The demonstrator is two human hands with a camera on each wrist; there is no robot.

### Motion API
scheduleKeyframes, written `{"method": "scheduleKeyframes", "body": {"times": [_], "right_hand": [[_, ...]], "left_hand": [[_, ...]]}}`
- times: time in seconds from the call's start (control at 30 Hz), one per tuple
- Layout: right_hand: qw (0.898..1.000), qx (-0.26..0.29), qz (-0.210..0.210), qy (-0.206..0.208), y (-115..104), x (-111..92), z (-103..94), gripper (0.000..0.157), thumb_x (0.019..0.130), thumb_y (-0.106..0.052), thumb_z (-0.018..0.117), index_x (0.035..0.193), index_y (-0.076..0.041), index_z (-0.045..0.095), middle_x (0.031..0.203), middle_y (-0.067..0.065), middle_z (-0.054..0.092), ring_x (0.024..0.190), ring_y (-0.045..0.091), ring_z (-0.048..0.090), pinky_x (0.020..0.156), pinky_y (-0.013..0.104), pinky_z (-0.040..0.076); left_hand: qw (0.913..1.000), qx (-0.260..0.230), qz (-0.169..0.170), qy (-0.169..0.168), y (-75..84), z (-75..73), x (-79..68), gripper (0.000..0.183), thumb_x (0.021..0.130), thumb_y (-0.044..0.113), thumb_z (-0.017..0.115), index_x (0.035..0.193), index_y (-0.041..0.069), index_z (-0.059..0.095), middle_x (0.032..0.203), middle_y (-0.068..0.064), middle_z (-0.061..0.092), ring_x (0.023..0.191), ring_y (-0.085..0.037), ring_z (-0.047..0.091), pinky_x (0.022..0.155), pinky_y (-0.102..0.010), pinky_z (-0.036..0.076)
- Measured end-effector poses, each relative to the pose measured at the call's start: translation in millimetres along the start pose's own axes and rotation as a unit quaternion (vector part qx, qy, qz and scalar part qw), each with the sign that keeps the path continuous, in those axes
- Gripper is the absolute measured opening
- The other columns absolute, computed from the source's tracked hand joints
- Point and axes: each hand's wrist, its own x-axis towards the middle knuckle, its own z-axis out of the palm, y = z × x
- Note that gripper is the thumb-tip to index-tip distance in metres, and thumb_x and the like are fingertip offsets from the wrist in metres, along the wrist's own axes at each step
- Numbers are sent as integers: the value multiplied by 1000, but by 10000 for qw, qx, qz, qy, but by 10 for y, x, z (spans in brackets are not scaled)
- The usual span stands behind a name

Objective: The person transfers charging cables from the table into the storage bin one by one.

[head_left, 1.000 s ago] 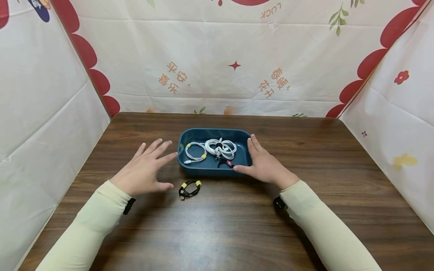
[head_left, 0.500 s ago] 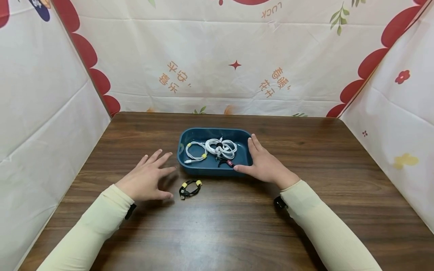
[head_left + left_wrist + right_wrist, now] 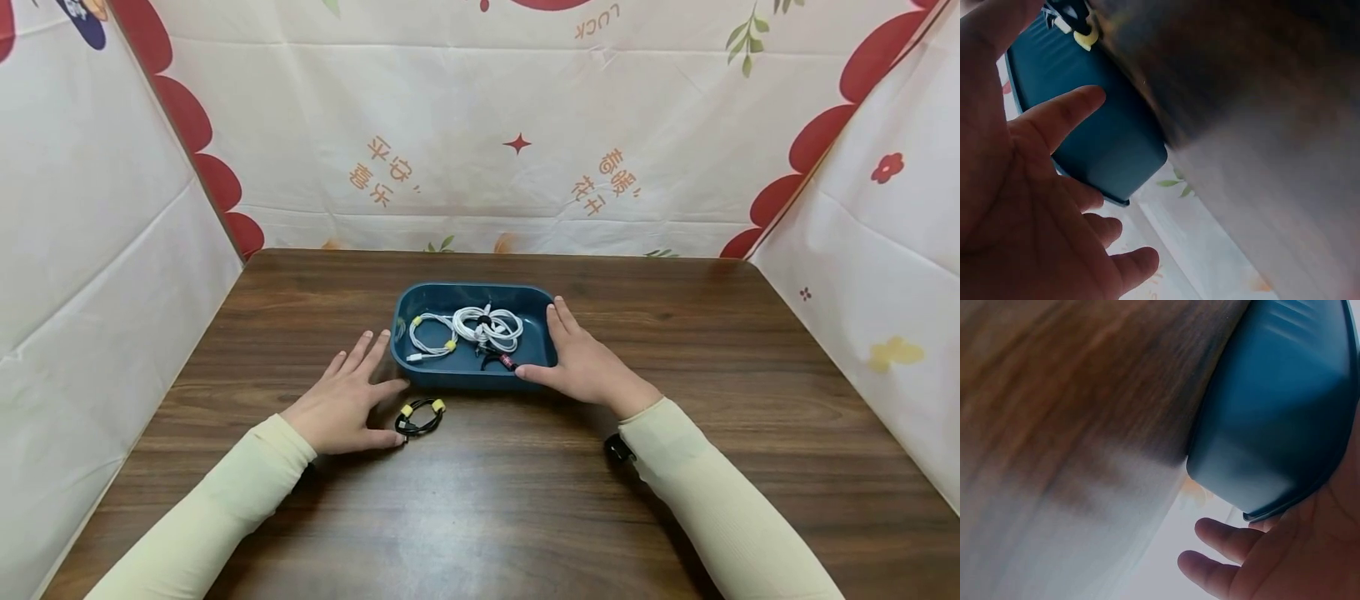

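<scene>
Fingers spread, my left hand [image 3: 345, 408] is low over the table, left of a coiled black cable [image 3: 421, 417] with yellow ties. The thumb tip overlaps the cable's near end in the head view, and the index finger reaches past its far side. In the left wrist view, part of the cable [image 3: 1085, 37] shows near the thumb. My right hand [image 3: 581, 367] rests against the right end of a blue plastic box [image 3: 465, 380], thumb at the front rim and fingers extended along the right side. Inside lie white coiled cables [image 3: 487, 329] and a small black cable [image 3: 498, 361].
A brown wood-grain table [image 3: 480, 500] carries the box and the loose cable. Printed white cloth [image 3: 465, 108] stands behind it and on both sides. A thinner white cable with yellow ties [image 3: 432, 336] lies at the box's left end.
My left hand has moved right and toward me, from beside the box's left rim to the black cable. My right hand and the box have stayed in place.
</scene>
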Motion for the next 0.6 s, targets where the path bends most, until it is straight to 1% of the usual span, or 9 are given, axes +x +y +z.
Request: {"method": "scheduleKeyframes", "body": {"times": [0.17, 0.37, 0.5, 0.6], "right_hand": [[10000, 35, 16, 1, -10, -2, -2, 113, 87, -68, 59, 158, 0, 4, 165, 16, -7, 147, 40, 21, 111, 55, 32], [10000, 45, 35, -18, -11, -11, -8, 112, 88, -68, 59, 158, 0, 4, 165, 15, -8, 146, 40, 22, 111, 56, 31], [10000, 64, 24, -14, -9, -13, -7, 113, 87, -69, 59, 158, -1, 4, 165, 14, -8, 146, 40, 23, 110, 56, 32], [10000, 56, 15, -16, -7, -12, -4, 114, 86, -72, 57, 159, -1, 4, 165, 14, -8, 146, 40, 24, 110, 56, 33]], "left_hand": [[9999, -107, -22, -125, 21, 22, 12, 71, 81, 63, 71, 139, 24, 61, 163, -24, 3, 149, -43, 1, 112, -65, 18], [9986, -418, 127, -301, 58, 25, 33, 69, 83, 64, 68, 138, 23, 62, 161, -29, 9, 149, -44, 1, 112, -65, 19], [9981, -429, 244, -382, 71, 17, 36, 60, 88, 59, 67, 136, 23, 64, 159, -32, 13, 148, -47, 3, 110, -65, 24], [9977, -391, 334, -452, 67, -2, 23, 54, 89, 54, 68, 134, 23, 66, 158, -33, 15, 147, -48, 5, 109, -65, 28]]}}
